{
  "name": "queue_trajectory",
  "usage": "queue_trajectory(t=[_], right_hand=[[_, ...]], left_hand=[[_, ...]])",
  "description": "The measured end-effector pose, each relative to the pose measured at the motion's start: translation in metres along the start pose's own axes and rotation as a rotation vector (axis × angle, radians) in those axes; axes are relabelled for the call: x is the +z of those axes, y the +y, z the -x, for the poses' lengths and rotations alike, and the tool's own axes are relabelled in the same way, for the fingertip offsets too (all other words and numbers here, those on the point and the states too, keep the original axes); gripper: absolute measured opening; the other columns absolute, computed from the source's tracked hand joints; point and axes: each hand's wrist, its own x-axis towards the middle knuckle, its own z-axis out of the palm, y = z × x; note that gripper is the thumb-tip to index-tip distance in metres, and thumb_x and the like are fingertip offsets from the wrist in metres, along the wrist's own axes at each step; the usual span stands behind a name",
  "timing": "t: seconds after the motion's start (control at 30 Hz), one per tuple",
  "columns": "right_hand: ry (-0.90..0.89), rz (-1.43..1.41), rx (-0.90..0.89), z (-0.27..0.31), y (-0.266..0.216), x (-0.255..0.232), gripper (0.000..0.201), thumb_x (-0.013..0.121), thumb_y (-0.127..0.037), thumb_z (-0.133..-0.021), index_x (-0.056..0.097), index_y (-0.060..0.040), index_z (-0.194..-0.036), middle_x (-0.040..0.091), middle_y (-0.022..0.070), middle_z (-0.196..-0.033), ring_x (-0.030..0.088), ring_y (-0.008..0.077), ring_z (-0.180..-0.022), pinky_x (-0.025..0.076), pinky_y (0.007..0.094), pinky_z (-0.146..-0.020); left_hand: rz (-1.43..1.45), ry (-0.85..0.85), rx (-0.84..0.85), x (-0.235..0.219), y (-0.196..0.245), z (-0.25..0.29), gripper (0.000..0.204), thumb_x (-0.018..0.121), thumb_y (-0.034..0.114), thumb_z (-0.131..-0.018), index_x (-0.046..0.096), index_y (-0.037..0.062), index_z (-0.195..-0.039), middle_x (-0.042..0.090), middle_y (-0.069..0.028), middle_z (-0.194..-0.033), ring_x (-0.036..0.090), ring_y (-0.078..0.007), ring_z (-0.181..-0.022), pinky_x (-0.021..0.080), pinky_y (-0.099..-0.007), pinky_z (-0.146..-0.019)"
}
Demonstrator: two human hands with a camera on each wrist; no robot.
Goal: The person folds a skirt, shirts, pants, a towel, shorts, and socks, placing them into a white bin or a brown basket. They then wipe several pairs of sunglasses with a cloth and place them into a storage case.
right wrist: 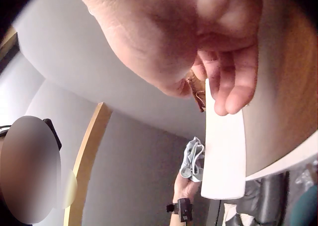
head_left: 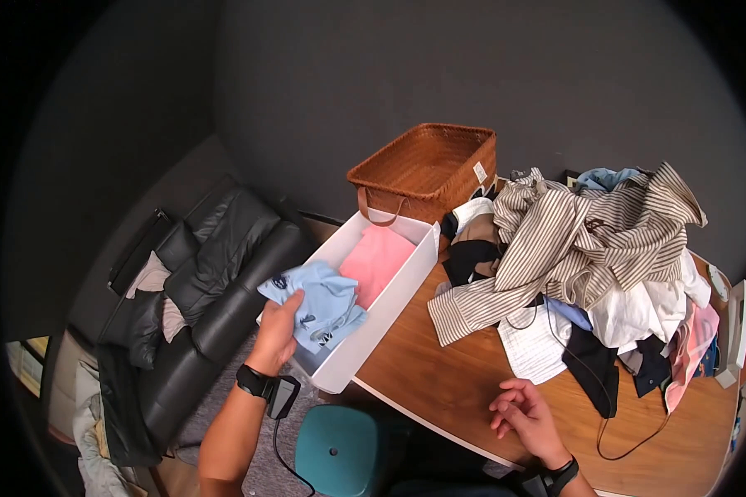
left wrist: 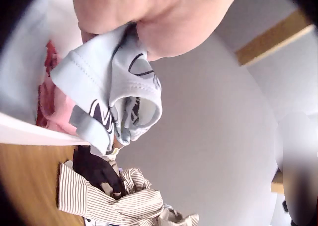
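Observation:
My left hand [head_left: 279, 329] grips a folded light blue garment [head_left: 330, 300] with dark printing, holding it over the near end of a long white box [head_left: 389, 321]. In the left wrist view the garment [left wrist: 92, 72] hangs from under the fingers and thumb, one rolled opening showing. Pink cloth [head_left: 378, 258] lies inside the box, beyond the blue garment. Over the wooden table's front part is my right hand [head_left: 525, 416], fingers loosely curled and holding nothing. The right wrist view shows the same hand [right wrist: 164, 42] with its fingers overlapping the white box's side [right wrist: 224, 156].
A brown wicker basket [head_left: 427, 161] stands behind the box. To the right, a heap of clothes with a striped shirt [head_left: 555, 240] on top covers much of the table [head_left: 439, 373]. A thin cable [head_left: 603, 439] trails over the front. A teal stool [head_left: 336, 447] and black sofa [head_left: 199, 373] are at left.

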Motion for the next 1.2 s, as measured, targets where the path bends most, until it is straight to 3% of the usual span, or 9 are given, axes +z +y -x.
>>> queue_trajectory(t=[0.07, 0.13, 0.33, 0.4, 0.53, 0.63, 0.8, 0.97, 1.2], right_hand=[[-0.024, 0.004, 0.002, 0.001, 0.0, 0.001, 0.033, 0.055, -0.002, -0.095, 0.041, -0.0032, -0.126, 0.06, 0.011, -0.099, 0.063, 0.0144, -0.075, 0.054, 0.0257, -0.06], [-0.049, 0.009, 0.012, 0.003, 0.001, 0.002, 0.033, 0.055, -0.002, -0.095, 0.042, -0.0032, -0.126, 0.06, 0.0105, -0.098, 0.063, 0.0141, -0.075, 0.053, 0.0253, -0.06], [-0.081, 0.035, 0.026, 0.003, 0.001, 0.003, 0.03, 0.054, -0.001, -0.095, 0.045, -0.0023, -0.123, 0.061, 0.0088, -0.095, 0.062, 0.0128, -0.075, 0.053, 0.0248, -0.061], [-0.121, 0.068, 0.029, 0.002, 0.005, 0.0, 0.027, 0.054, 0.0, -0.095, 0.047, -0.0023, -0.121, 0.061, 0.0084, -0.095, 0.062, 0.0119, -0.075, 0.053, 0.0245, -0.062], [-0.112, 0.112, 0.043, 0.003, 0.007, 0.0, 0.024, 0.056, -0.004, -0.095, 0.05, -0.003, -0.118, 0.062, 0.0064, -0.094, 0.061, 0.0106, -0.076, 0.052, 0.0241, -0.063], [-0.103, 0.154, 0.088, 0.006, 0.005, 0.003, 0.02, 0.059, -0.011, -0.096, 0.054, -0.005, -0.115, 0.062, 0.0034, -0.093, 0.061, 0.0091, -0.078, 0.052, 0.0232, -0.069], [-0.163, 0.265, 0.082, 0.004, 0.011, 0.0, 0.023, 0.057, -0.01, -0.097, 0.052, -0.0046, -0.118, 0.062, 0.0025, -0.094, 0.059, 0.0086, -0.078, 0.051, 0.0238, -0.07], [-0.225, 0.469, 0.156, 0.004, 0.002, 0.008, 0.024, 0.051, -0.005, -0.097, 0.053, -0.0034, -0.122, 0.058, 0.0001, -0.093, 0.054, 0.006, -0.078, 0.047, 0.0224, -0.069], [-0.251, 0.321, 0.152, -0.002, 0.021, -0.002, 0.024, 0.045, -0.001, -0.098, 0.06, -0.0036, -0.116, 0.057, -0.0006, -0.093, 0.056, 0.0055, -0.078, 0.048, 0.0205, -0.067]], left_hand=[[-0.042, -0.011, -0.059, -0.021, -0.006, -0.004, 0.036, 0.059, 0.008, -0.09, 0.051, -0.0066, -0.122, 0.064, -0.0135, -0.111, 0.064, -0.0208, -0.098, 0.053, -0.0361, -0.084], [-1.011, -0.057, -0.135, -0.034, -0.002, -0.002, 0.058, 0.068, 0.013, -0.08, 0.043, -0.0089, -0.128, 0.064, -0.0202, -0.11, 0.066, -0.0269, -0.099, 0.053, -0.0376, -0.084], [-1.833, -0.105, -0.214, -0.023, 0.003, 0.006, 0.081, 0.071, 0.013, -0.07, 0.031, -0.006, -0.138, 0.061, -0.0282, -0.114, 0.062, -0.0375, -0.106, 0.051, -0.0417, -0.09], [-2.166, 0.015, 0.186, -0.022, 0.001, 0.011, 0.077, 0.071, 0.016, -0.072, 0.036, 0.0007, -0.139, 0.06, -0.0259, -0.115, 0.06, -0.0363, -0.108, 0.05, -0.0409, -0.091], [-1.931, -0.257, 0.582, -0.015, 0.004, 0.005, 0.064, 0.069, 0.02, -0.076, 0.046, 0.0048, -0.134, 0.059, -0.0242, -0.116, 0.058, -0.0368, -0.11, 0.048, -0.041, -0.093], [-1.605, -0.648, 0.21, -0.028, -0.026, -0.018, 0.053, 0.065, 0.028, -0.08, 0.055, 0.0007, -0.124, 0.057, -0.0263, -0.117, 0.057, -0.0418, -0.108, 0.046, -0.0446, -0.094], [-1.675, -0.657, 0.078, -0.042, -0.042, -0.028, 0.073, 0.07, 0.037, -0.076, 0.047, 0.0003, -0.134, 0.049, -0.0297, -0.132, 0.051, -0.0428, -0.12, 0.043, -0.046, -0.1], [-1.522, -0.408, 0.47, 0.044, 0.018, 0.01, 0.039, 0.069, 0.021, -0.081, 0.061, -0.0002, -0.112, 0.064, -0.0153, -0.103, 0.063, -0.0308, -0.096, 0.051, -0.0406, -0.082], [-0.862, -0.765, 0.471, 0.187, 0.004, 0.039, 0.024, 0.068, 0.009, -0.084, 0.06, 0.0025, -0.106, 0.061, -0.0022, -0.093, 0.058, -0.0104, -0.084, 0.048, -0.0252, -0.072]])
